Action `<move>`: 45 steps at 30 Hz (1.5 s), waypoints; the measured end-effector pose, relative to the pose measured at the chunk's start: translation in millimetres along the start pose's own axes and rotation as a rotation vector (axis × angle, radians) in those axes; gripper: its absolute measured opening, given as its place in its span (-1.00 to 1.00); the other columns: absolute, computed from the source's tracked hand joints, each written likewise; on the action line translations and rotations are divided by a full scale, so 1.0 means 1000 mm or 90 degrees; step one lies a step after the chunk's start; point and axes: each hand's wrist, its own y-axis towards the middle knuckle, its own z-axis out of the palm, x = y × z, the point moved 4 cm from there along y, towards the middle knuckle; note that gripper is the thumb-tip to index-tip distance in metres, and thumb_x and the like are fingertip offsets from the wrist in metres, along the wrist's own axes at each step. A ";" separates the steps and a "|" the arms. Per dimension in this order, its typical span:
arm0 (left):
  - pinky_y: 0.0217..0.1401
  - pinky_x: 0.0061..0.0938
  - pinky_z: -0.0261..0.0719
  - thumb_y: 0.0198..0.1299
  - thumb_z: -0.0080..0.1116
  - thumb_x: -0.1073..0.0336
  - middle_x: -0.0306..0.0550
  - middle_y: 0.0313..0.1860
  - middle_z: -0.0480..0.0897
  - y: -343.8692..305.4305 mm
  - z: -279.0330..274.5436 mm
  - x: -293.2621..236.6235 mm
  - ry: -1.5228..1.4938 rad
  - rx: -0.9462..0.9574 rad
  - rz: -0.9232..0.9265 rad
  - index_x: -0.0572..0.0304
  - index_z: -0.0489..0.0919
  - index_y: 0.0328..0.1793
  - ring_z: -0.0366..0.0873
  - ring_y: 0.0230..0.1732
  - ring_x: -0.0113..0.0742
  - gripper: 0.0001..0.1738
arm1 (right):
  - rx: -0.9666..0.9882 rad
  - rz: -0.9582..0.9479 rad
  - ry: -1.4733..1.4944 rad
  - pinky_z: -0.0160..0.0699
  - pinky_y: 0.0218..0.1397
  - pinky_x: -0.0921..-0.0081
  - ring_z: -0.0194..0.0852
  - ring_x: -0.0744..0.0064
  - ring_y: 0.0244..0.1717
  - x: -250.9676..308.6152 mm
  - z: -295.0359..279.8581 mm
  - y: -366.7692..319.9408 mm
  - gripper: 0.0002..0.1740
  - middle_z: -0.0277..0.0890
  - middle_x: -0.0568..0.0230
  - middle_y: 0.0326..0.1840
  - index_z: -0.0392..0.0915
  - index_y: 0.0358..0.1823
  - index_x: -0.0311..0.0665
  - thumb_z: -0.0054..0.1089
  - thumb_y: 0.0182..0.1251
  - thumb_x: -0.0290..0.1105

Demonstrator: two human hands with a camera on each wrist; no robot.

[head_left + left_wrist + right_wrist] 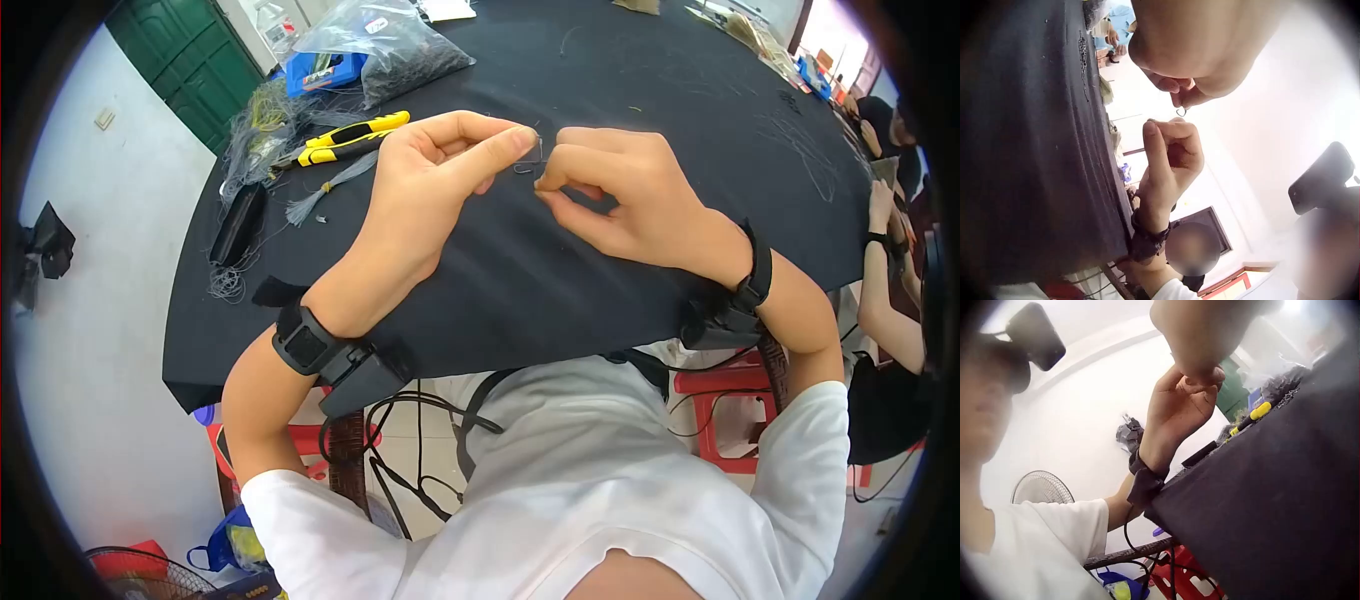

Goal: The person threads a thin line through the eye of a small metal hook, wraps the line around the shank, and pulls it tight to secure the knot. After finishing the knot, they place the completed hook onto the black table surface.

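My left hand [425,185] is raised over the black-covered table [500,290], thumb and forefinger pinching a small thin hook [1180,112]. The hook's curved end shows below those fingertips in the left wrist view. Close beside it, my right hand [625,190] has its thumb and forefinger brought together, the other fingers curled. A fine line [541,150] shows in the narrow gap between the hands; I cannot tell exactly how the right fingertips hold its end. From the right wrist, the left hand [1182,415] appears partly covered by the right.
Left of the hands lie yellow-and-black pliers [350,138], a tied bundle of grey line [335,190], a black pouch [240,222] and tangled line [228,284]. A plastic bag [415,55] with dark contents and a blue box [325,72] stand behind. Another person's arm [885,290] is at right.
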 end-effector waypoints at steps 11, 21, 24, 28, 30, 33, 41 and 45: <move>-0.46 -0.75 0.16 0.10 0.32 0.33 -0.36 -0.52 0.57 -0.001 0.009 0.012 -0.076 -0.011 -0.031 0.31 0.68 -0.24 0.28 -0.53 -0.70 -0.82 | -0.085 -0.126 -0.029 0.42 -0.51 0.42 0.48 0.33 -0.49 0.021 -0.002 -0.002 -0.90 0.40 0.36 -0.50 0.51 -0.41 -0.16 0.25 0.04 -0.48; -0.35 -0.72 0.31 0.17 0.27 0.33 -0.26 -0.33 0.66 -0.004 0.015 0.006 0.057 0.080 0.015 0.32 0.65 -0.16 0.42 -0.39 -0.67 -0.80 | -0.203 0.042 0.092 0.02 -0.55 0.66 -0.01 0.71 -0.62 -0.001 -0.032 0.009 -0.88 0.17 0.49 -0.64 0.58 -0.27 -0.26 0.25 0.14 -0.52; -0.25 -0.71 0.41 0.16 0.26 0.38 -0.19 -0.27 0.67 -0.004 0.017 0.009 0.059 0.120 0.009 0.33 0.65 -0.17 0.50 -0.30 -0.62 -0.83 | -0.170 0.050 0.168 -0.01 -0.55 0.65 -0.04 0.71 -0.62 -0.017 -0.023 0.008 -0.88 0.12 0.50 -0.66 0.58 -0.25 -0.27 0.24 0.16 -0.50; -0.07 -0.67 0.49 0.15 0.25 0.46 -0.11 -0.20 0.66 -0.003 0.018 0.011 0.023 0.155 0.010 0.36 0.64 -0.17 0.56 -0.19 -0.53 -0.86 | -0.147 0.087 0.194 -0.04 -0.55 0.63 -0.07 0.72 -0.62 -0.020 -0.021 0.008 -0.88 0.05 0.51 -0.66 0.59 -0.27 -0.27 0.26 0.16 -0.46; -0.04 -0.65 0.50 0.15 0.25 0.47 -0.10 -0.18 0.66 -0.004 0.018 0.009 0.015 0.166 0.016 0.37 0.64 -0.18 0.56 -0.17 -0.51 -0.87 | -0.143 0.097 0.177 -0.06 -0.55 0.61 -0.09 0.72 -0.62 -0.021 -0.020 0.009 -0.88 0.01 0.52 -0.67 0.59 -0.28 -0.26 0.27 0.16 -0.44; -0.05 -0.64 0.49 0.15 0.24 0.48 -0.09 -0.18 0.66 -0.005 0.018 0.006 0.015 0.165 0.045 0.38 0.63 -0.20 0.56 -0.16 -0.51 -0.88 | -0.106 0.148 0.163 -0.07 -0.55 0.59 -0.10 0.71 -0.62 -0.029 -0.015 0.007 -0.87 -0.04 0.54 -0.68 0.59 -0.30 -0.25 0.27 0.15 -0.38; -0.06 -0.60 0.49 0.14 0.25 0.49 -0.09 -0.19 0.65 -0.005 0.011 -0.003 0.046 0.104 0.101 0.37 0.65 -0.21 0.56 -0.18 -0.47 -0.89 | -0.064 0.185 0.187 -0.10 -0.52 0.62 -0.13 0.73 -0.60 -0.034 -0.008 0.005 -0.88 -0.05 0.58 -0.66 0.55 -0.37 -0.26 0.24 0.09 -0.38; -0.13 -0.69 0.54 0.12 0.28 0.50 -0.09 -0.31 0.68 -0.004 0.011 -0.005 0.053 0.078 0.132 0.41 0.65 -0.22 0.59 -0.27 -0.53 -0.88 | -0.051 0.203 0.192 -0.05 -0.51 0.60 -0.12 0.71 -0.60 -0.038 -0.006 0.005 -0.86 -0.08 0.56 -0.67 0.52 -0.41 -0.27 0.22 0.08 -0.35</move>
